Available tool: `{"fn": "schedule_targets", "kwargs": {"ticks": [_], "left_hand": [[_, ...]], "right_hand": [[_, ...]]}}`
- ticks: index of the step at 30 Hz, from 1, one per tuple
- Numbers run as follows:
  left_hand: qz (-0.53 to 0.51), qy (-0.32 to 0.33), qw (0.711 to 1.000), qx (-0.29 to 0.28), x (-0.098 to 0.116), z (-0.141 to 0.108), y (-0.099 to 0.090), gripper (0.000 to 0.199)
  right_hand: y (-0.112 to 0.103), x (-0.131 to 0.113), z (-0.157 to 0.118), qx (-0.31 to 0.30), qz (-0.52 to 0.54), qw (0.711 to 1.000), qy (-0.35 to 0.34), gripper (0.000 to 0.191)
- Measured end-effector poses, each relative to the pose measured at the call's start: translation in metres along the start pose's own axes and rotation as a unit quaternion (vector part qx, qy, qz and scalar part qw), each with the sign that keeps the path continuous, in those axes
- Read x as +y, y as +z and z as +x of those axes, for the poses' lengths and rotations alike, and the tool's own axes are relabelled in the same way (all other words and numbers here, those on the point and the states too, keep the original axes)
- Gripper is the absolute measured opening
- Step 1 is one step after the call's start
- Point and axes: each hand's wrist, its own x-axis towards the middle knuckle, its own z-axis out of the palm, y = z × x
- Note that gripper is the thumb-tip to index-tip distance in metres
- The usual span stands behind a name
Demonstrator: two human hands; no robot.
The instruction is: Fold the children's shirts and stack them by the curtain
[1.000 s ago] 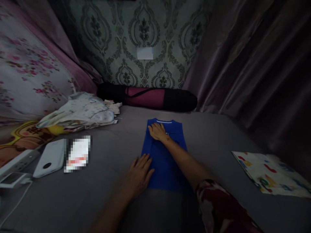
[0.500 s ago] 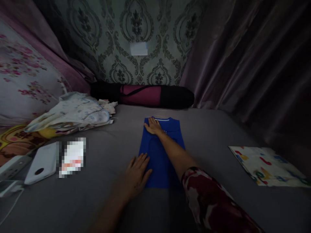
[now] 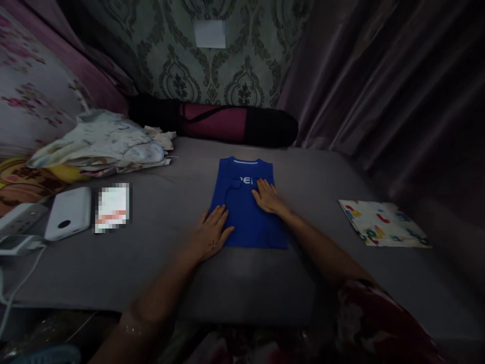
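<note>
A blue shirt point(image 3: 246, 217), folded into a neat rectangle, lies flat on the grey bed sheet with its neckline pointing away from me. White letters, partly covered, show on its chest. My left hand point(image 3: 212, 232) rests palm down on the shirt's lower left edge, fingers stretched out. Over on the right side, just below the letters, my right hand point(image 3: 268, 197) lies flat on the cloth with its fingers extended. Neither hand grips anything.
A folded patterned cloth point(image 3: 382, 222) lies at the right. On the left are a white power bank point(image 3: 70, 212), a power strip point(image 3: 22, 220), a blurred-out white item point(image 3: 112, 207) and heaped clothes point(image 3: 113, 141). A long black and maroon bag point(image 3: 215, 123) lines the wall.
My right hand has slid from the shirt's upper left near the collar to its right side, uncovering letters. My left hand stays at the left edge. The camera view has tilted down.
</note>
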Motion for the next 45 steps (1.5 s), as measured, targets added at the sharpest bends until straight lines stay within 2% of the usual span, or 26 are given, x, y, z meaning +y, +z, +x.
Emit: {"fn": "schedule_targets", "kwargs": {"ticks": [4, 8, 11, 14, 17, 20, 27, 31, 35, 39, 42, 45], "left_hand": [[0.013, -0.005, 1.0, -0.022, 0.0, 0.002, 0.003, 0.063], [-0.015, -0.007, 0.999, -0.042, 0.0, -0.001, -0.006, 0.066], [-0.039, 0.001, 0.999, -0.011, -0.003, -0.01, -0.019, 0.07], [-0.057, 0.038, 0.997, 0.023, -0.011, -0.024, -0.029, 0.068], [-0.076, 0.093, 0.993, 0.005, -0.022, -0.035, -0.032, 0.051], [-0.073, 0.119, 0.99, -0.012, -0.027, -0.04, -0.029, 0.038], [0.001, 0.136, 0.99, -0.039, -0.018, -0.037, -0.032, 0.033], [0.029, 0.16, 0.986, -0.029, -0.023, -0.037, -0.032, 0.041], [-0.042, 0.19, 0.98, 0.032, -0.045, -0.038, -0.021, 0.054], [-0.127, 0.185, 0.974, 0.03, -0.063, -0.037, -0.011, 0.046], [-0.186, 0.144, 0.972, 0.019, -0.062, -0.032, -0.015, 0.038], [-0.254, 0.06, 0.965, -0.003, -0.052, -0.022, -0.025, 0.037]], "right_hand": [[0.006, -0.002, -0.004, 0.002, 0.004, 1.0, -0.006, 0.069], [-0.009, 0.0, -0.022, -0.002, 0.07, 0.997, -0.034, 0.068], [-0.022, 0.002, -0.063, 0.027, 0.094, 0.992, -0.075, 0.065], [-0.028, 0.005, -0.117, 0.053, 0.104, 0.986, -0.116, 0.052], [-0.027, 0.01, -0.158, 0.046, 0.1, 0.982, -0.156, 0.04], [-0.024, 0.014, -0.175, 0.03, 0.082, 0.978, -0.19, 0.035], [-0.025, 0.008, -0.177, 0.003, -0.024, 0.98, -0.197, 0.032], [-0.024, 0.013, -0.175, 0.021, 0.009, 0.977, -0.21, 0.046], [-0.019, 0.027, -0.166, 0.057, 0.093, 0.966, -0.232, 0.059], [-0.011, 0.039, -0.159, 0.068, 0.13, 0.963, -0.224, 0.05], [-0.011, 0.043, -0.157, 0.062, 0.15, 0.961, -0.226, 0.041], [-0.014, 0.044, -0.151, 0.05, 0.19, 0.961, -0.194, 0.033]]}}
